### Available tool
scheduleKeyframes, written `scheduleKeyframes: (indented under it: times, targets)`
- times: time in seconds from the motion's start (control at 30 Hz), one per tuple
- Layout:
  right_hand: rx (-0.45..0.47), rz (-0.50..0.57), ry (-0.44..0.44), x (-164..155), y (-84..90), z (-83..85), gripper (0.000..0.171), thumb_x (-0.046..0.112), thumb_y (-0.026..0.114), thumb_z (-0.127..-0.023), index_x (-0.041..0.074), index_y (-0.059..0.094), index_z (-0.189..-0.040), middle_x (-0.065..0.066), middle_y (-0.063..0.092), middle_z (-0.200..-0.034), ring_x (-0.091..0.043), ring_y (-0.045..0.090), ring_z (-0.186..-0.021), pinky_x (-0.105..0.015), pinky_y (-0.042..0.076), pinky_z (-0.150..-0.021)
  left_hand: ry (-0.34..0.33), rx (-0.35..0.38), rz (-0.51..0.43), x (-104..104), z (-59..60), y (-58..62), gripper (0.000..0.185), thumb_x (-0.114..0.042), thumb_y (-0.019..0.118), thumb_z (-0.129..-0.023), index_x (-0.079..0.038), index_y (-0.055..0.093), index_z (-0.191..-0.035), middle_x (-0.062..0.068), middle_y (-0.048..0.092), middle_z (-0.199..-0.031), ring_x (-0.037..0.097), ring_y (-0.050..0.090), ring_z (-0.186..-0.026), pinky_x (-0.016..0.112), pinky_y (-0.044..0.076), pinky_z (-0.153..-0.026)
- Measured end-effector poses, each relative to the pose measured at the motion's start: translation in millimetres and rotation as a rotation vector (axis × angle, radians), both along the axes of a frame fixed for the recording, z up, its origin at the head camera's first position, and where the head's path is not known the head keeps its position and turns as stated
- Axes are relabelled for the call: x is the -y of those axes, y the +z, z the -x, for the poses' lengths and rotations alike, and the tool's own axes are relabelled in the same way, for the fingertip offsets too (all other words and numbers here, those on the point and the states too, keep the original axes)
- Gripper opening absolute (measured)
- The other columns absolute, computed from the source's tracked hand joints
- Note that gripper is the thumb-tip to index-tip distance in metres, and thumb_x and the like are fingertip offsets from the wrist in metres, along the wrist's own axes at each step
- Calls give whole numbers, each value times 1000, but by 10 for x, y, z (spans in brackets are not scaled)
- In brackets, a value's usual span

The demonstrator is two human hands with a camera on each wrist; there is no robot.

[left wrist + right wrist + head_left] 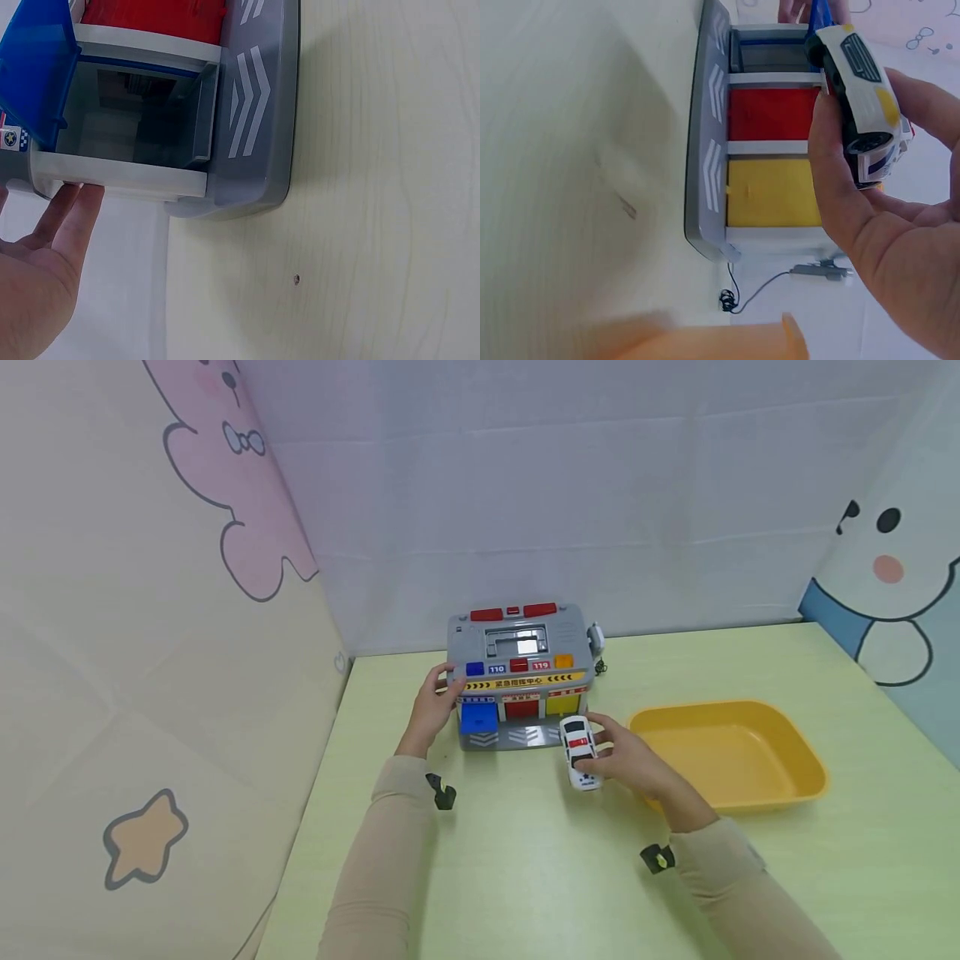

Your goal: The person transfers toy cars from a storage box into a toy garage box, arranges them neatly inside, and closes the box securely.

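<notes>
A grey toy garage [517, 693] stands on the table, with blue, red and yellow doors along its front. Its blue door [37, 67] is swung up, exposing the bay [127, 112] behind it. The red door [772, 114] and yellow door [772, 191] are down. At the garage's left side, my left hand [432, 706] touches the wall with straight fingers [79, 221]. My right hand [626, 760] holds a white toy police car [579, 752] between thumb and fingers, in front of the yellow door. The car is raised above the table, its nose pointing toward me.
A yellow tray [727, 756] sits on the table to the right, close to my right forearm. A small grey handset [821, 270] hangs on the garage's right side with a coiled black cord [727, 300]. A pale curtain [525, 510] rises behind the table.
</notes>
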State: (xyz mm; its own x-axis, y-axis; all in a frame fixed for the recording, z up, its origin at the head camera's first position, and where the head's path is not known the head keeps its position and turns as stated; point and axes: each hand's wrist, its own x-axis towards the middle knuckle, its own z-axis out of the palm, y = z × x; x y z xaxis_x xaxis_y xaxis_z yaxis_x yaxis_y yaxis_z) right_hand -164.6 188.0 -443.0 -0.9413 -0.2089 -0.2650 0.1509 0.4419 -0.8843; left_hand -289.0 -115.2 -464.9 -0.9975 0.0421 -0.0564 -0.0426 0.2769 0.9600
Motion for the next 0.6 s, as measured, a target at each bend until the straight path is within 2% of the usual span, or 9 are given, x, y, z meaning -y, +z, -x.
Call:
scheduleKeyframes:
  times: [0.6]
  targets:
    - [-1,10,-7,386,-264,209,80,26,76,-73,19,31,-139,-15,46,-117,-27,51,-92,-33,50,-72,-5,-29,23,0,6,-23,53,-55,52,-83,-31,41,-128,8,45,-122,20,51,-104,33,45,-84]
